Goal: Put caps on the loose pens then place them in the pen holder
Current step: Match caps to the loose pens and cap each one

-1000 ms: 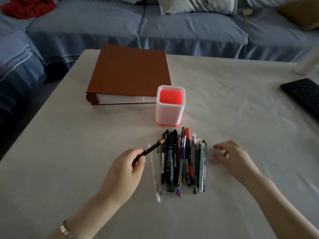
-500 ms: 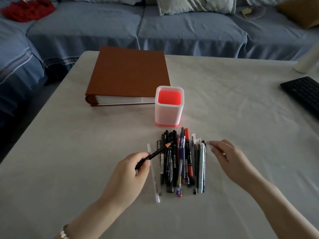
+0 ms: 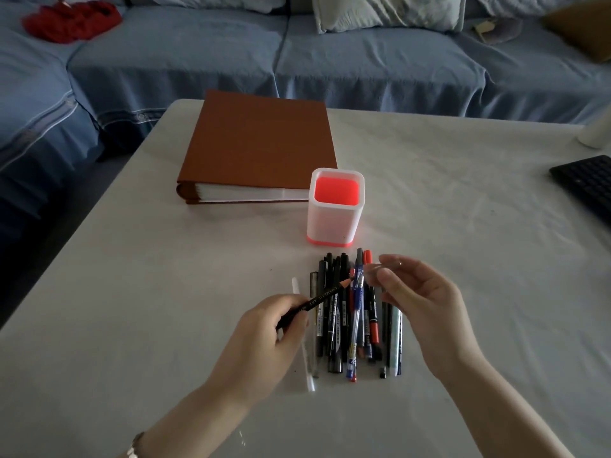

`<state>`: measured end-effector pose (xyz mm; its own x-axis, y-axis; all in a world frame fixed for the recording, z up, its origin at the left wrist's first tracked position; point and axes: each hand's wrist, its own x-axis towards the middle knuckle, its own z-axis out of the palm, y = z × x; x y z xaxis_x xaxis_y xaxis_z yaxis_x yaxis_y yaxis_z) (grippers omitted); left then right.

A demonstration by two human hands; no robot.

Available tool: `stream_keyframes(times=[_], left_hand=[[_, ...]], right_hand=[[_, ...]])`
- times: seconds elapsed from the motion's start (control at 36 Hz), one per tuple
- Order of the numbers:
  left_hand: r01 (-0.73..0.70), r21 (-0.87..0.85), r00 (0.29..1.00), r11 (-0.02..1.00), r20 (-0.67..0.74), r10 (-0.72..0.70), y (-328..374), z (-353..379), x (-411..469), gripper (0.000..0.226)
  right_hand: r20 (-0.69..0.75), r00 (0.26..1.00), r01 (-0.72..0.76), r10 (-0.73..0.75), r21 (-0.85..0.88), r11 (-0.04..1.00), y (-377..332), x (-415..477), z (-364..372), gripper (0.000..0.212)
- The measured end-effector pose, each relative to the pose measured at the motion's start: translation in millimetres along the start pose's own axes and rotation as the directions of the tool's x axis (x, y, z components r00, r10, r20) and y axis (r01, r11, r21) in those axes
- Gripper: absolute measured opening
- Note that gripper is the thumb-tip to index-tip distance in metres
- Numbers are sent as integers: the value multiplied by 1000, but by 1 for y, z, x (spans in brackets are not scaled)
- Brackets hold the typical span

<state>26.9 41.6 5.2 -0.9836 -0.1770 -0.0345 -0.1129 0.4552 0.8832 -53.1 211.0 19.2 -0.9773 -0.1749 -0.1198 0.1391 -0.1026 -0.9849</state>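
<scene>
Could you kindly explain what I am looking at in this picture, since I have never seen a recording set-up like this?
There is no machine here. A person wears one wide-angle camera on the head, so the single view looks forward and down at their own two bare hands. The left hand holds a black pencil, its sharpened tip pointing away over the pile. The right hand pinches what looks like a small clear cap, though it is blurred. Between the hands a pile of pens lies on the white table. Beyond it stands a white pen holder with a red inside and no pens in it yet. Behind that lies a brown album, and a black keyboard shows at the right edge.
</scene>
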Motion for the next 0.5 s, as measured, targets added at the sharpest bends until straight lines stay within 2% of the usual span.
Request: stream_keyframes(times=[0.19,0.36,0.44,0.5], left_hand=[[-69,51,998,996,1,69,3,0,-1,21],[-85,16,996,996,35,85,12,-1,3,19],[-24,-71,997,997,69,29,17,0,7,27],[67,-166,989,984,143,-43,17,1,12,28]], right_hand=[[77,997,-17,21,-50,999,-2,-2,3,17],[175,983,-57,63,-38,998,-2,-7,3,12],[167,986,-21,24,-19,1000,-1,-8,2,12],[162,987,-3,7,-23,1000,-1,-9,0,12]])
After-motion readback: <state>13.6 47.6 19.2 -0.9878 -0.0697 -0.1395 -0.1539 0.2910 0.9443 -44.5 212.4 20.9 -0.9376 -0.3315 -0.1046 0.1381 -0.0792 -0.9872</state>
